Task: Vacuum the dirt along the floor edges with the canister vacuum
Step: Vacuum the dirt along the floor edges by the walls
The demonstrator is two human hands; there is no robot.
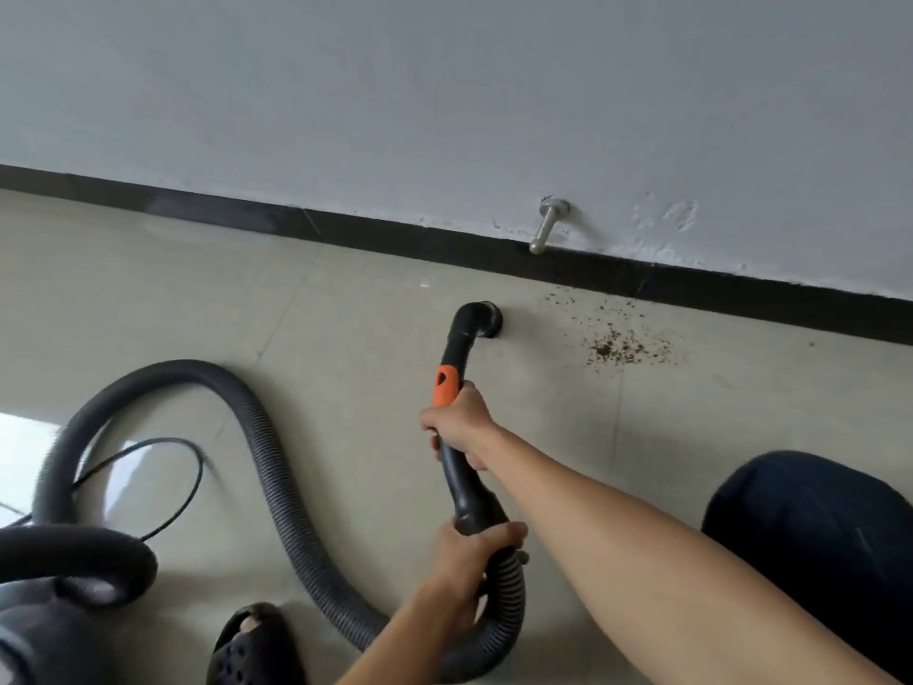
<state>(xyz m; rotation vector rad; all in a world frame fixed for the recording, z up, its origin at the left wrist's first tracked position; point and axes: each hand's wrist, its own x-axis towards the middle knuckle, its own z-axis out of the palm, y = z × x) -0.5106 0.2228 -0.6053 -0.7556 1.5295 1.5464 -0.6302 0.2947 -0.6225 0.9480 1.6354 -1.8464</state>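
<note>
Pale, glossy floor tiles (346, 368) meet a black baseboard (494, 249) under a grey wall. Ribbed grey hose (276, 487) loops from the canister vacuum (44, 630) at the floor's near-left corner. Both grips are closed: right hand (457, 425) on the rigid black-and-orange handle (447, 383), left hand (472, 551) on the hose cuff. Round nozzle (486, 321) sits near the baseboard; brown dirt (617, 346) beside it remains, so work is unfinished.
</note>
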